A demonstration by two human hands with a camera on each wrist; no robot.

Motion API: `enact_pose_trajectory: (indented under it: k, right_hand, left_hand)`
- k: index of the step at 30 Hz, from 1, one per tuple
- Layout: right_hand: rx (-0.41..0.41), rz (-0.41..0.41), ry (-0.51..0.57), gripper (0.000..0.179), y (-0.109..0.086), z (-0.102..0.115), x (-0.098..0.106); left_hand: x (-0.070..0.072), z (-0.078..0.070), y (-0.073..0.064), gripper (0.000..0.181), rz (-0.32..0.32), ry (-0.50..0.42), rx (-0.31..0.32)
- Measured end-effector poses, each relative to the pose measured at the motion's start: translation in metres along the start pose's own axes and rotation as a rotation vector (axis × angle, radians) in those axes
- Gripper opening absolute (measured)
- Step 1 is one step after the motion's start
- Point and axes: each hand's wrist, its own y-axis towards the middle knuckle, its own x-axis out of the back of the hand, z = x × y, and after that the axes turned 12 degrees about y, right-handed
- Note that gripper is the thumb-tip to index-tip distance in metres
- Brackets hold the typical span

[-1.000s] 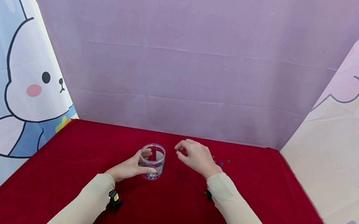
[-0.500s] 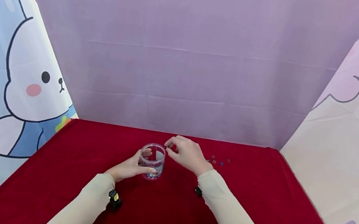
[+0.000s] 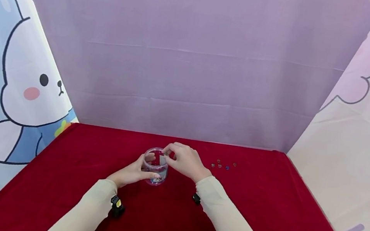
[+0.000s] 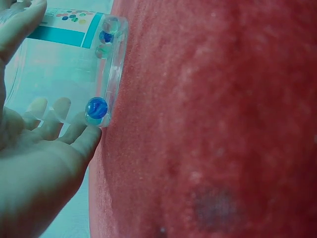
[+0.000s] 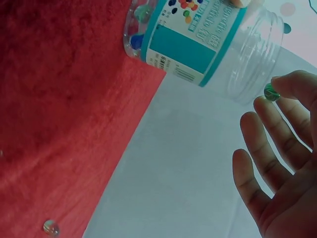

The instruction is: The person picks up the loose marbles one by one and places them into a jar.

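Note:
A clear plastic jar (image 3: pixel 154 181) with a printed label stands upright on the red cloth, its mouth uncovered. My left hand (image 3: pixel 132 171) grips it from the left, thumb in front and fingers curved behind. Through the wall in the left wrist view, several marbles show at the bottom, including a blue swirled marble (image 4: pixel 96 107). Between thumb and fingertip my right hand (image 3: pixel 184 161) pinches a green marble (image 5: pixel 271 92) at the jar's rim. The other fingers of that hand are spread, as the right wrist view shows.
Several loose marbles lie on the red cloth (image 3: pixel 249 210) to the right, among them a blue marble (image 3: pixel 227 168). A purple curtain (image 3: pixel 192 62) hangs behind the table, and printed sheets flank both sides.
My right hand has moved left with the marble, from right of the jar to its rim, uncovering loose marbles on the cloth. The left hand keeps holding the jar in place.

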Motion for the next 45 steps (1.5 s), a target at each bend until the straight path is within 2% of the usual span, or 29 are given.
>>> enact_pose_trajectory:
  k: [10, 20, 36, 45]
  right_hand:
    - [-0.008, 0.010, 0.013, 0.020, 0.001, 0.002, -0.007]
    - [0.004, -0.005, -0.015, 0.020, -0.004, -0.002, -0.003]
    - [-0.050, -0.023, -0.020, 0.023, -0.018, -0.011, 0.011]
    - [-0.116, -0.020, -0.061, 0.024, -0.030, -0.024, 0.022]
  left_hand:
    - [0.000, 0.000, -0.002, 0.091, -0.004, 0.016, 0.005]
    - [0.000, 0.000, 0.000, 0.090, -0.002, 0.007, 0.005]
    - [-0.001, -0.002, -0.001, 0.092, 0.000, 0.005, 0.005]
    - [-0.001, -0.001, -0.002, 0.090, -0.007, 0.015, 0.007]
